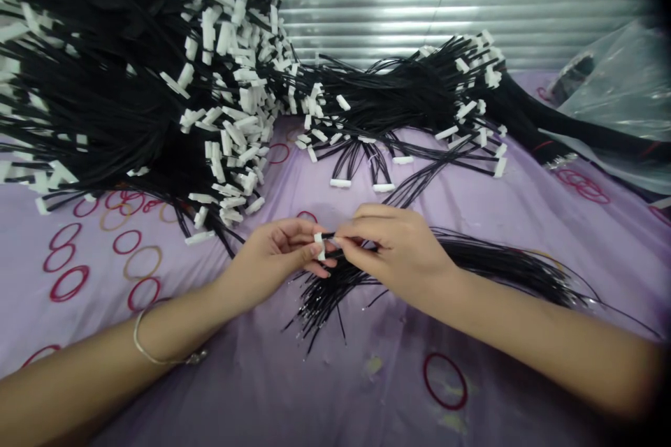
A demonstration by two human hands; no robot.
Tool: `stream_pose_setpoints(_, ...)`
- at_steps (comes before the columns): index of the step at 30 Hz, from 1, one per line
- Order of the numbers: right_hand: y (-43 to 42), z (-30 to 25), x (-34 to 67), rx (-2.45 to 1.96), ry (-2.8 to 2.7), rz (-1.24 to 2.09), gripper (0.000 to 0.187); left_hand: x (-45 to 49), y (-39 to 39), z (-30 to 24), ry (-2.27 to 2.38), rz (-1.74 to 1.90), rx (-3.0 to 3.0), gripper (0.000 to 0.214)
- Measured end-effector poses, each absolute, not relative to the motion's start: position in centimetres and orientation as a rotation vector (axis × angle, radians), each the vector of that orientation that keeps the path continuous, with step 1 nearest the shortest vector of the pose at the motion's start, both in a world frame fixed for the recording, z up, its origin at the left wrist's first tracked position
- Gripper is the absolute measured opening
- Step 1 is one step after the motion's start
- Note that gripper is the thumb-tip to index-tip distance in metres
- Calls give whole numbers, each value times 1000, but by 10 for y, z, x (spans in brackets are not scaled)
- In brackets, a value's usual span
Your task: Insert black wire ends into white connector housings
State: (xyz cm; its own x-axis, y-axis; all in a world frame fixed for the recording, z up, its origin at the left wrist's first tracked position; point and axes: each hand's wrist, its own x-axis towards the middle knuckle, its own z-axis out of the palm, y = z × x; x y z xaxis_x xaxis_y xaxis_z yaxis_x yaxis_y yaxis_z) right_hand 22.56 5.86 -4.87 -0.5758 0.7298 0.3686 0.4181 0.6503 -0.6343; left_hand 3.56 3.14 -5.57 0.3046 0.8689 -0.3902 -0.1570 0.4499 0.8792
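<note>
A small white plastic connector [319,246] is pinched by the left hand [272,258], its grip clamped on the piece. Against the connector, thin black wires [346,279] are clamped in the grip of the right hand [401,251], whose fingertips [340,242] press close; the wire entry is probably hidden by them. A short, steady hold is best kept near the connector, so the fine strands are not bent. Beyond the connector, a heaped bundle of white-ended black cables [141,77] lies on lilac cloth [367,391] printed with red rings.
</note>
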Motion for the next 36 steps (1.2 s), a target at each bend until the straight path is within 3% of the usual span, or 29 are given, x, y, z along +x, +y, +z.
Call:
stream_pose_setpoints(15, 53, -62, 220, -937, -2301, 736, 23, 39, 32, -55, 1085, 739, 899, 23)
stream_pose_setpoints(22, 64, -46, 236, -865, -2432, 557, 16, 36, 34, -56, 1034, 799, 826, 26)
stream_pose_setpoints(26, 78, -35, 255, -837, -2488, 372, 24, 33, 38, -56, 1073, 924, 719, 32)
stream_pose_setpoints(29, 84, -37, 260, -776, -2521, 305, 12, 32, 39, -56, 1066, 957, 712, 32)
stream_pose_setpoints(32, 85, -38, 259, -800, -2554, 235, 14, 31, 40, -57, 1055, 948, 721, 28)
stream_pose_setpoints(36, 77, -38, 254, -696, -2648, 323, 12, 30, 41, -60, 1037, 958, 710, 26)
